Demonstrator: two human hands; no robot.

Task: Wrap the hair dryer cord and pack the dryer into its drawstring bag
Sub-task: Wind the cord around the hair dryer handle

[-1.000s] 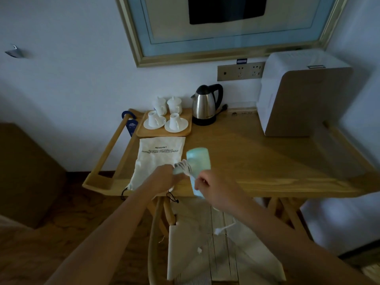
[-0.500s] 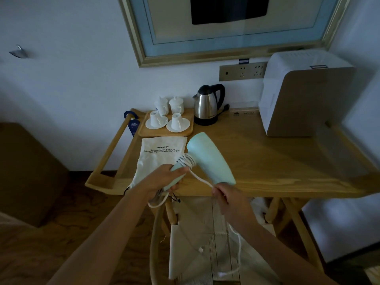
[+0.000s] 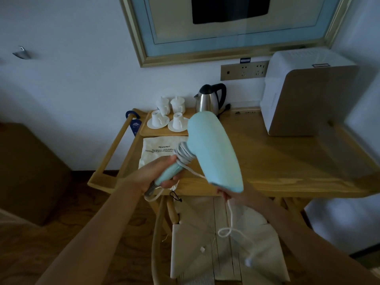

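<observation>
A pale blue hair dryer (image 3: 211, 149) is held up over the front edge of the wooden table (image 3: 277, 161). My left hand (image 3: 156, 173) grips its handle. Several turns of white cord (image 3: 185, 154) are wound round the top of the handle. My right hand (image 3: 226, 194), mostly hidden behind the dryer's barrel, pinches the loose cord, which hangs down in a loop to the white plug (image 3: 247, 262). The white drawstring bag (image 3: 158, 149) with printed text lies flat on the table behind my left hand.
A tray with white cups and saucers (image 3: 164, 122) and a steel kettle (image 3: 209, 99) stand at the table's back. A white box appliance (image 3: 304, 91) fills the right rear. A chair with a pale cushion (image 3: 216, 243) sits below the table's front edge.
The dryer has risen and swung, its barrel now covering my right hand. My right hand has drawn the cord under the barrel; the loose cord and plug hang lower right.
</observation>
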